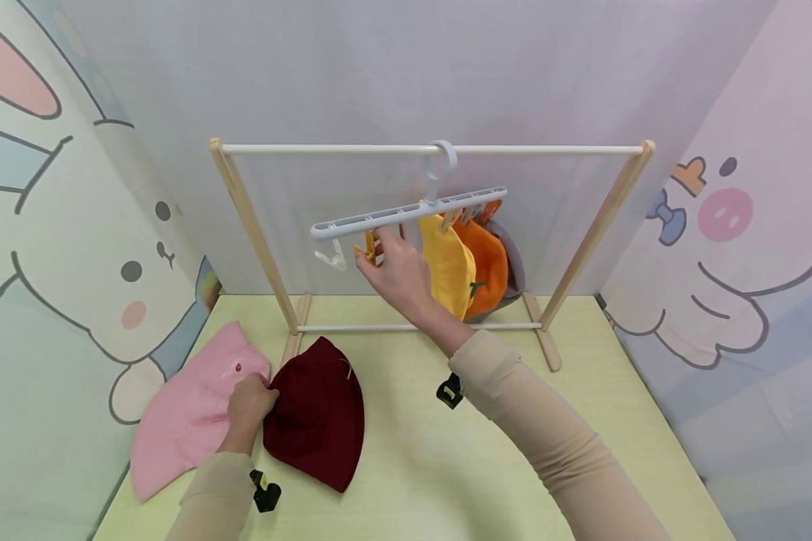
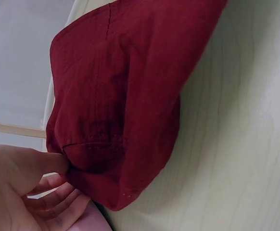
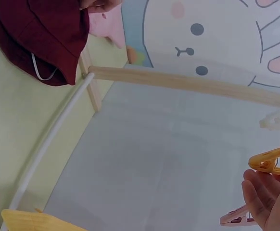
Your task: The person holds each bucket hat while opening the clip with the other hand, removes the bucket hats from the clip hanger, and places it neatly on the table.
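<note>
My left hand pinches the edge of a dark red bucket hat, which stands on the table; the left wrist view shows thumb and fingers on the hat's fabric. Up at the pale hanger, my right hand holds a yellow clip between thumb and fingers. A white clip dangles left of it, and a pink clip shows beside my fingers in the right wrist view. Yellow, orange and grey hats hang from the hanger's right half.
The hanger hooks over the white top rod of a wooden-legged rack. A pink bucket hat lies at the table's left, next to my left hand. A low white bar joins the rack's feet. Cartoon-printed curtains enclose the sides.
</note>
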A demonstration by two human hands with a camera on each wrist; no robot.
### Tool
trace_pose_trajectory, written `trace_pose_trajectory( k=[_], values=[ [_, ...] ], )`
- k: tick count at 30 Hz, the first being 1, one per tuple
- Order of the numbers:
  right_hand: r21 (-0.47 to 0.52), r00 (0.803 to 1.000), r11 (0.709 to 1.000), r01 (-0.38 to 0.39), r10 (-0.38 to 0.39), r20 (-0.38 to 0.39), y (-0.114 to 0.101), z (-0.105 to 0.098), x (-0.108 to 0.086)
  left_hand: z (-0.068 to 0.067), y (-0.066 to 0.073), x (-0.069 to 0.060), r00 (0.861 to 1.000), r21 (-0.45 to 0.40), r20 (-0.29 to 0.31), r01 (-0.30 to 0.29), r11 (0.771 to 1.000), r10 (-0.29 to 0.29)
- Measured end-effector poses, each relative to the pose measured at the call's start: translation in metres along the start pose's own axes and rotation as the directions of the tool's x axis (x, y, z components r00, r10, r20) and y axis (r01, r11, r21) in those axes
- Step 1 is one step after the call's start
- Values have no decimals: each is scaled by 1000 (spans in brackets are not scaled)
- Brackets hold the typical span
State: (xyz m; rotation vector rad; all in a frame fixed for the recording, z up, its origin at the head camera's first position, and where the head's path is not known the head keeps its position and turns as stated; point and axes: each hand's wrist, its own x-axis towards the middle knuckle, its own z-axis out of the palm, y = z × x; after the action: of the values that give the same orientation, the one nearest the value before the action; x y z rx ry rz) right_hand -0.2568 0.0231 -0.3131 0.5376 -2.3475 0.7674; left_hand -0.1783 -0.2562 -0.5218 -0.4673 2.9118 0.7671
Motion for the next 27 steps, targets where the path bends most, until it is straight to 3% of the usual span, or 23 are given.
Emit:
trace_pose_trajectory(
  k=[5,12,17,27],
  values=[
    [18,1000,1000,-9,9,7,-3,-1,1,-2,1,1,1000,2,10,0,1000,0],
    [14,1000,1000,-3,4,-18,-5,0,2,-9,4,4,999,-22,-40,-4,1000,3],
    [13,1000,1000,-3,4,-25,-8,-1,3,-18,16,0,997,-32,-79,-22,999,20],
    [12,999,999,-37,37,-10,-11,1,4,-29,35,-4,991,-59,-100,-97,994,91]
  ],
)
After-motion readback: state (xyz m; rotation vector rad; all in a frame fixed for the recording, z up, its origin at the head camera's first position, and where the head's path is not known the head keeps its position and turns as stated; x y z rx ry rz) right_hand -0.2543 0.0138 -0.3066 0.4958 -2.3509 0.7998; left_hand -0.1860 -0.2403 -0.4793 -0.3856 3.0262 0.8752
